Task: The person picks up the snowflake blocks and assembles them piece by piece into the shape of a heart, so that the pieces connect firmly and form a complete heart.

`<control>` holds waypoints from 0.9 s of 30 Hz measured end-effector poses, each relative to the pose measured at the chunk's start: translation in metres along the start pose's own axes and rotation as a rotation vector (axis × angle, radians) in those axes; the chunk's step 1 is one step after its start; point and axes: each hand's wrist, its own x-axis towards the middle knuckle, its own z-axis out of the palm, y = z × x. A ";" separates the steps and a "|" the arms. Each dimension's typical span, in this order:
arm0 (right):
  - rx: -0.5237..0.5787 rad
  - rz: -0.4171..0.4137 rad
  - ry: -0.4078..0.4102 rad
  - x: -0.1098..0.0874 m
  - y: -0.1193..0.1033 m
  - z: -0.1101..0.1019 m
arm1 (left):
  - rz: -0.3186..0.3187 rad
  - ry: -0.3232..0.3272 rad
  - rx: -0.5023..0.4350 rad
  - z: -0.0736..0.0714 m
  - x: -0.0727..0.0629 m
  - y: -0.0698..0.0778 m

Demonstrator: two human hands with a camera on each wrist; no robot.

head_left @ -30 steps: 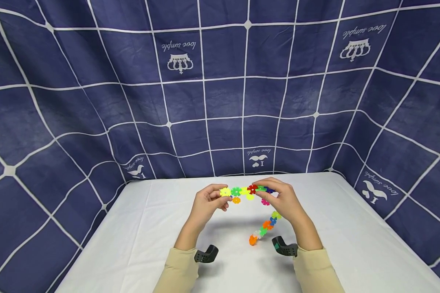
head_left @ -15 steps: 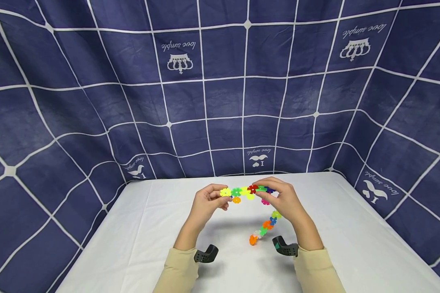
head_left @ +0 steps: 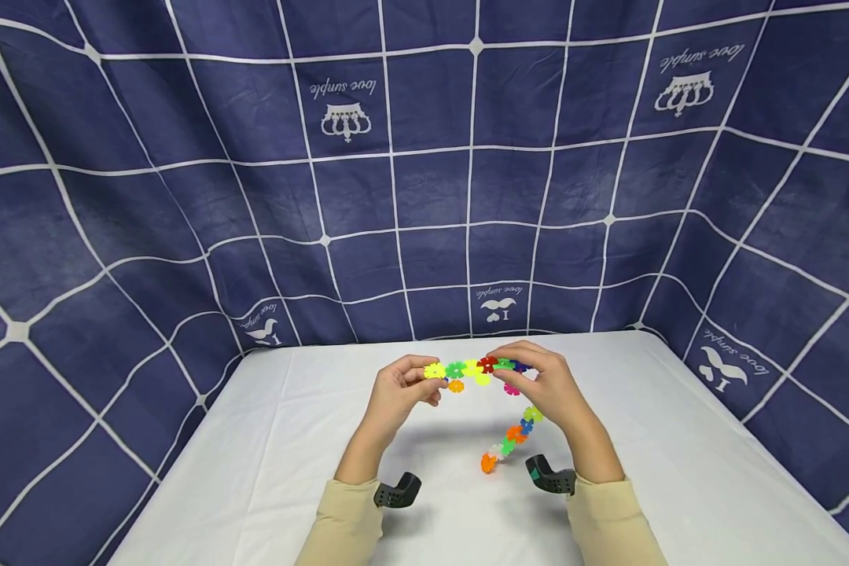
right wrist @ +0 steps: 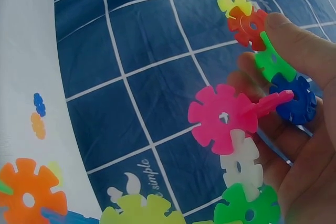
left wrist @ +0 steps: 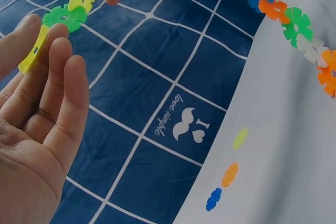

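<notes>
A chain of interlocking plastic snowflake discs [head_left: 456,369] stretches between both hands above the table. My left hand [head_left: 400,393] pinches the yellow end disc [left wrist: 33,51] between thumb and fingers. Green, yellow and red discs follow towards my right hand [head_left: 546,387], whose thumb and fingers grip the chain around the red disc [right wrist: 250,27] and the green one [right wrist: 274,61]. Past that grip a blue disc [right wrist: 294,99] lies by the palm, then pink discs [right wrist: 221,119], and the chain curves down through white and green. Its free end is an orange disc [head_left: 489,464]. The right hand hides part of the chain in the head view.
Loose on the white table [head_left: 290,440] lie a yellow disc [left wrist: 240,138], an orange disc [left wrist: 230,175] and a blue disc [left wrist: 213,199]. A navy curtain [head_left: 431,196] with white lines surrounds the back and sides. Each wrist carries a black camera mount [head_left: 398,491].
</notes>
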 end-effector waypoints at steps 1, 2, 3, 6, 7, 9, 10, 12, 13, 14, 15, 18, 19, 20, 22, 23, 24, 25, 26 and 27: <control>0.003 -0.006 0.001 0.000 0.001 0.000 | -0.002 -0.001 0.000 0.000 0.000 0.000; 0.008 -0.013 0.000 0.000 0.001 0.000 | -0.002 -0.002 -0.001 0.001 0.000 0.000; 0.013 -0.020 0.000 0.000 0.001 0.000 | -0.004 -0.002 -0.001 0.001 0.000 0.000; 0.024 -0.037 -0.009 0.000 0.001 0.000 | -0.010 -0.003 -0.003 0.002 0.001 0.000; 0.025 -0.037 -0.014 0.000 0.001 0.000 | -0.010 -0.005 -0.003 0.002 0.001 0.000; 0.023 -0.032 -0.025 0.000 -0.001 -0.001 | -0.011 -0.005 0.000 0.003 0.000 0.000; 0.023 -0.024 -0.035 0.000 -0.001 -0.001 | -0.011 -0.007 0.001 0.003 0.000 0.000; 0.021 -0.004 -0.057 0.001 -0.003 -0.001 | -0.012 -0.012 0.003 0.004 -0.001 0.001; 0.015 0.005 -0.068 0.001 -0.004 -0.001 | -0.012 -0.017 0.004 0.004 -0.001 0.001; 0.011 0.013 -0.076 0.001 -0.005 -0.001 | -0.014 -0.020 0.004 0.004 -0.001 0.002; 0.009 0.019 -0.083 0.001 -0.006 -0.001 | -0.013 -0.025 0.004 0.005 -0.002 0.002; -0.002 0.021 -0.094 0.001 -0.007 0.000 | -0.016 -0.035 0.001 0.005 -0.002 0.004; 0.001 0.014 -0.091 0.001 -0.007 0.000 | -0.016 -0.037 -0.003 0.005 -0.002 0.004; 0.013 0.008 -0.088 0.001 -0.007 0.000 | -0.015 -0.039 -0.007 0.006 -0.003 0.005; 0.030 -0.007 -0.078 0.001 -0.008 0.002 | -0.012 -0.041 -0.016 0.006 -0.003 0.005; 0.039 -0.014 -0.072 0.001 -0.008 0.002 | -0.010 -0.043 -0.020 0.006 -0.003 0.005; 0.045 -0.019 -0.065 0.001 -0.008 0.002 | -0.006 -0.045 -0.023 0.007 -0.003 0.005; 0.050 -0.019 -0.059 0.000 -0.008 0.003 | -0.002 -0.046 -0.024 0.007 -0.003 0.005; 0.051 -0.019 -0.053 0.000 -0.008 0.003 | 0.001 -0.048 -0.022 0.007 -0.003 0.005; 0.047 -0.021 -0.048 0.000 -0.008 0.003 | 0.004 -0.049 -0.019 0.007 -0.003 0.005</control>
